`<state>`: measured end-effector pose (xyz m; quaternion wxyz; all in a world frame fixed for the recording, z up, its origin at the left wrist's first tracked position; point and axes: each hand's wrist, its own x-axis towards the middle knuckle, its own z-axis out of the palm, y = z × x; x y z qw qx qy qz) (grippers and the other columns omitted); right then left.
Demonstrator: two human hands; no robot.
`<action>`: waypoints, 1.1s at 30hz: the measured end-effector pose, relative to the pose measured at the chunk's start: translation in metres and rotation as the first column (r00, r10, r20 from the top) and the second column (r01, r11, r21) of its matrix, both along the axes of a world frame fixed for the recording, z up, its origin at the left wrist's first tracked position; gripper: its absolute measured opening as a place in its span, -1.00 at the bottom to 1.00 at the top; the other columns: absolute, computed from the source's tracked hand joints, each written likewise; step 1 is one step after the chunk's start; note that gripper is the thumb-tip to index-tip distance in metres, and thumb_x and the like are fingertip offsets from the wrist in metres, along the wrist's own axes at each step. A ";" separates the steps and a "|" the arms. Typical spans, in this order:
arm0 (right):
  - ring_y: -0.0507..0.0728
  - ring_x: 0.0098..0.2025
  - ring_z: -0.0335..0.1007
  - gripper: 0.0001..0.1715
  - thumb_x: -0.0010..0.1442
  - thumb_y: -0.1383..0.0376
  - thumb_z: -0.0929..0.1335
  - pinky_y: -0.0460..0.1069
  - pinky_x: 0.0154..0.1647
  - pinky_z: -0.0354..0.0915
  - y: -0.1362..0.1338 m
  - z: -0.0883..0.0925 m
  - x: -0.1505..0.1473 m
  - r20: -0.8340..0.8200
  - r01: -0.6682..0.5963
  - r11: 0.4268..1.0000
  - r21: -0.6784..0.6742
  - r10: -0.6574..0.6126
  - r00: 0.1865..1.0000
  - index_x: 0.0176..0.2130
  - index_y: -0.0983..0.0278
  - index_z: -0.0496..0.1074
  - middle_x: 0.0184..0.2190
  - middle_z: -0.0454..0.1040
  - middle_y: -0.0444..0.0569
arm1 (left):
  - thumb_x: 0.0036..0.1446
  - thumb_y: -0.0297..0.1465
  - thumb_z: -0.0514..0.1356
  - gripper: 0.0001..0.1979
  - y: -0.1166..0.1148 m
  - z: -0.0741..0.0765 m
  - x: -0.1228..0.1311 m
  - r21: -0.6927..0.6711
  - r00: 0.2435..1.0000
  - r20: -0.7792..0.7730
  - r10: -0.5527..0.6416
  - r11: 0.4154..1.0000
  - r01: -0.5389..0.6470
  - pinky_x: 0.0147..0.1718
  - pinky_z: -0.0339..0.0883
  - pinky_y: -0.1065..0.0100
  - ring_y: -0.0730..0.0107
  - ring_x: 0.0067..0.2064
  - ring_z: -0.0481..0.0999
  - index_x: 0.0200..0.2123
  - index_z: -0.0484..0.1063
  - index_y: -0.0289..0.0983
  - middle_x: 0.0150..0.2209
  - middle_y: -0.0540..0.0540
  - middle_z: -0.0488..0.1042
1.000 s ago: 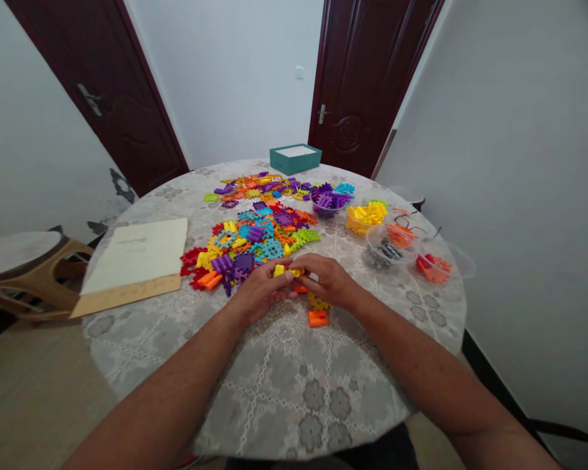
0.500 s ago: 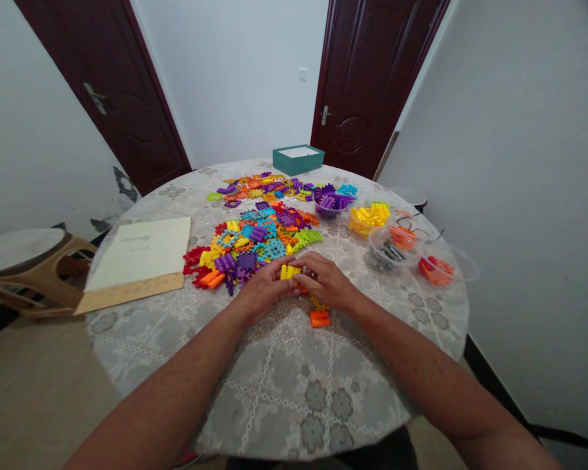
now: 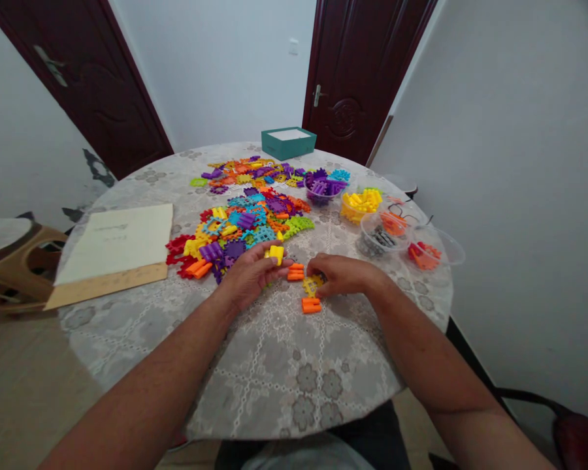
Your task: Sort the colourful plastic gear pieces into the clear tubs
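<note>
Between the thumb and fingers of my left hand (image 3: 247, 277) is a yellow building block (image 3: 275, 254) with rounded, tube-like ribs. My right hand (image 3: 345, 274) is closed, its fingertips at the right edge of a flat yellow toothed building piece (image 3: 311, 286) on the cloth. The fingertips partly hide that piece. Just beyond its upper left side lies an orange ribbed block (image 3: 295, 271). Another orange ribbed block (image 3: 311, 305) sits at its near side. Left of my hands spreads a pile of mixed coloured building pieces (image 3: 255, 219).
Clear tubs stand to the right: one of purple pieces (image 3: 325, 188), one of yellow blocks (image 3: 360, 205), one of grey pieces (image 3: 379, 240), one of red-orange pieces (image 3: 424, 254). A green box (image 3: 289, 145) is at the back. A paper pad (image 3: 120, 238) lies left.
My hands were together around the yellow block. Now they are apart: the left keeps the block, and the right has moved to the yellow toothed piece. The view has shifted slightly.
</note>
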<state>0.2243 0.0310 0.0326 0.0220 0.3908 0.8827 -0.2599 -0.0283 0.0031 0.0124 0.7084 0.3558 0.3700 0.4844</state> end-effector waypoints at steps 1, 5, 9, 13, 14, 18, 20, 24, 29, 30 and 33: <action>0.11 -0.24 0.35 -0.54 0.04 0.24 0.55 -0.05 -0.30 0.19 0.000 0.000 0.000 0.011 0.016 1.000 -0.015 -0.016 1.000 -0.07 0.25 0.47 -0.17 0.48 -0.03 | 0.19 -0.58 0.29 -0.59 0.000 0.000 -0.001 -0.004 1.000 0.006 -0.001 1.000 0.001 -0.09 0.61 0.32 0.20 -0.02 0.67 0.11 0.44 -0.30 0.07 -0.29 0.54; 0.03 -0.38 0.23 -0.78 0.13 0.31 0.46 -0.08 -0.39 0.08 0.003 0.009 0.010 -0.071 0.033 0.992 -0.118 -0.042 0.997 -0.23 0.24 0.37 -0.38 0.39 -0.18 | 0.19 -0.56 0.31 -0.58 0.000 0.000 -0.003 -0.016 0.999 0.026 -0.021 1.000 0.021 -0.07 0.61 0.31 0.19 0.00 0.67 0.12 0.43 -0.31 0.06 -0.30 0.54; 0.03 -0.39 0.18 -0.88 0.17 0.38 0.37 -0.07 -0.36 0.07 0.003 0.015 0.006 -0.385 0.145 0.986 0.088 -0.100 0.917 -0.32 0.23 0.31 -0.42 0.31 -0.19 | 0.17 -0.55 0.33 -0.51 -0.001 0.001 -0.004 -0.019 0.997 0.049 -0.066 0.998 0.067 -0.06 0.60 0.29 0.15 0.02 0.66 0.17 0.39 -0.32 0.05 -0.31 0.55; 0.10 -0.28 0.22 -0.80 0.11 0.51 0.30 -0.02 -0.24 0.14 -0.002 0.002 -0.024 -0.626 0.418 0.810 0.412 -0.082 0.776 -0.32 0.21 0.26 -0.34 0.29 -0.11 | 0.18 -0.50 0.34 -0.48 -0.002 0.001 -0.005 -0.032 0.991 0.084 -0.101 0.994 0.104 -0.04 0.60 0.25 0.13 0.04 0.65 0.21 0.37 -0.30 0.08 -0.33 0.55; 0.12 -0.25 0.22 -0.78 0.10 0.52 0.29 0.00 -0.21 0.16 -0.004 -0.004 -0.033 -0.629 0.422 0.789 0.447 -0.059 0.775 -0.31 0.21 0.25 -0.32 0.29 -0.09 | 0.19 -0.49 0.34 -0.47 -0.002 0.000 -0.006 -0.027 0.990 0.090 -0.111 0.993 0.114 -0.03 0.59 0.24 0.15 0.04 0.64 0.22 0.37 -0.29 0.10 -0.33 0.54; 0.17 -0.17 0.24 -0.76 0.14 0.54 0.25 0.03 -0.15 0.23 -0.011 -0.021 -0.056 -0.556 0.342 0.810 0.476 -0.024 0.831 -0.28 0.20 0.23 -0.24 0.29 -0.02 | 0.17 -0.49 0.35 -0.45 -0.003 -0.003 -0.006 0.014 0.989 0.079 -0.125 0.992 0.124 0.02 0.56 0.22 0.21 0.05 0.61 0.22 0.39 -0.24 0.19 -0.29 0.48; 0.18 -0.14 0.25 -0.77 0.18 0.53 0.25 0.03 -0.13 0.27 -0.013 -0.024 -0.060 -0.514 0.306 0.833 0.461 -0.030 0.857 -0.26 0.19 0.25 -0.20 0.29 0.00 | 0.15 -0.49 0.37 -0.45 -0.004 -0.004 -0.006 0.039 0.993 0.054 -0.109 0.994 0.106 0.03 0.54 0.21 0.22 0.06 0.60 0.21 0.42 -0.23 0.20 -0.27 0.47; 0.19 -0.06 0.28 -0.77 0.24 0.50 0.25 0.08 -0.01 0.34 -0.014 -0.023 -0.061 -0.477 0.249 0.859 0.447 -0.007 0.879 -0.16 0.20 0.30 -0.10 0.31 0.05 | 0.10 -0.48 0.40 -0.41 -0.005 -0.004 -0.004 0.052 0.996 0.010 -0.094 0.994 0.093 0.01 0.54 0.22 0.24 0.03 0.60 0.21 0.44 -0.20 0.20 -0.24 0.46; 0.30 0.22 0.23 -0.62 0.16 0.49 0.33 0.25 0.23 0.29 -0.016 -0.018 -0.057 -0.465 0.142 0.868 0.475 0.110 0.879 -0.04 0.20 0.30 0.17 0.28 0.17 | 0.09 -0.48 0.36 -0.42 -0.006 -0.001 -0.002 0.108 0.995 0.012 -0.101 0.989 0.099 0.03 0.51 0.22 0.19 0.09 0.56 0.21 0.45 -0.22 0.19 -0.25 0.47; 0.32 0.27 0.20 -0.60 0.15 0.47 0.35 0.28 0.26 0.26 -0.016 -0.018 -0.057 -0.460 0.119 0.868 0.482 0.135 0.878 -0.03 0.20 0.29 0.22 0.26 0.19 | 0.09 -0.48 0.35 -0.41 -0.006 -0.001 -0.002 0.116 0.995 0.006 -0.095 0.989 0.093 0.02 0.50 0.23 0.19 0.09 0.56 0.22 0.45 -0.23 0.18 -0.25 0.48; 0.31 0.29 0.21 -0.69 0.24 0.34 0.40 0.28 0.28 0.26 -0.017 -0.021 -0.060 -0.467 0.106 0.871 0.480 0.152 0.871 -0.05 0.20 0.27 0.26 0.25 0.20 | 0.05 -0.49 0.34 -0.37 -0.006 0.001 -0.003 0.098 0.995 -0.034 -0.094 0.990 0.097 -0.06 0.50 0.28 0.19 0.05 0.58 0.24 0.43 -0.24 0.14 -0.25 0.51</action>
